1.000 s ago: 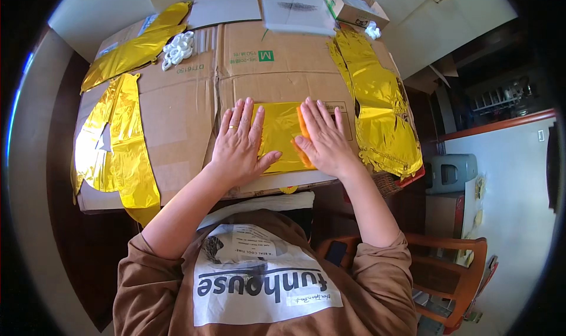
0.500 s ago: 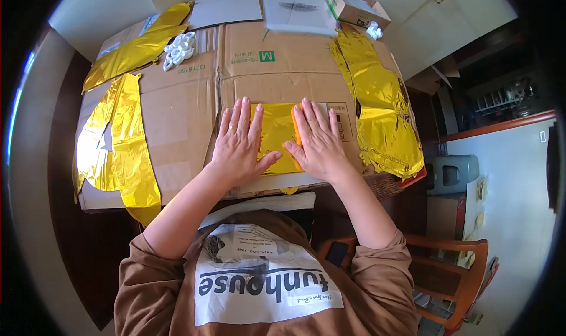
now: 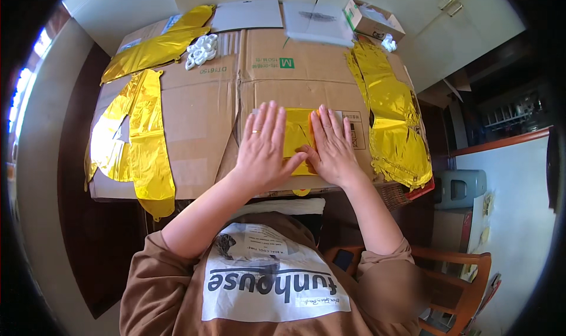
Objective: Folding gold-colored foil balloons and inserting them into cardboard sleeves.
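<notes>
Two flat hands, left hand (image 3: 263, 150) and right hand (image 3: 334, 149), press gold foil (image 3: 296, 137).

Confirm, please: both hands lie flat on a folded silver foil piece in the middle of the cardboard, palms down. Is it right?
Not quite: the foil piece is gold, not silver, as the head view shows. The rest holds: the left hand and the right hand lie flat on it, palms down, in the middle of the cardboard.

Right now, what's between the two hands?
In the head view, a strip of folded gold foil shows between the left hand and right hand, both pressed flat on it atop the cardboard.
</notes>
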A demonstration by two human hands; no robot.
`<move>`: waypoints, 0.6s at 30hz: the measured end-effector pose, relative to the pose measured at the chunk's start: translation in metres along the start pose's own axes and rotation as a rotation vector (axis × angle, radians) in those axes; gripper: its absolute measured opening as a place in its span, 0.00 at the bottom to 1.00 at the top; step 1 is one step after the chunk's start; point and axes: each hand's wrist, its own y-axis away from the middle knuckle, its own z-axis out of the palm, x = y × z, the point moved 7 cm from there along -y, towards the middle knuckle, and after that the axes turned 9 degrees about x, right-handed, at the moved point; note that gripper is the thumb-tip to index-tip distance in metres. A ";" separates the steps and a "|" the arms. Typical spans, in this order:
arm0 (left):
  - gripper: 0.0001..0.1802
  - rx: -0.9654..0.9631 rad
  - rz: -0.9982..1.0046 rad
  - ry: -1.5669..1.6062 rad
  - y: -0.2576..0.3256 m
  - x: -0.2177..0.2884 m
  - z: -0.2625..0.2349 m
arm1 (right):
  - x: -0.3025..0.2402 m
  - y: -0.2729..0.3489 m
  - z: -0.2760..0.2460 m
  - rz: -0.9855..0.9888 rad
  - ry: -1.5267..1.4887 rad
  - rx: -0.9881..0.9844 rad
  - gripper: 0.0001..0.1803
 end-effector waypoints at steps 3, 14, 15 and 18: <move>0.52 -0.076 0.005 -0.073 -0.003 0.002 0.017 | 0.006 0.000 -0.006 0.022 -0.163 0.018 0.43; 0.53 -0.093 0.004 -0.134 0.000 -0.004 0.025 | 0.103 -0.038 -0.040 0.297 -0.322 0.035 0.22; 0.53 -0.109 -0.004 -0.134 0.000 -0.005 0.026 | 0.104 -0.044 -0.037 0.307 -0.333 -0.027 0.21; 0.53 -0.124 -0.012 -0.128 0.000 -0.006 0.028 | 0.106 -0.057 -0.031 0.311 -0.343 -0.161 0.19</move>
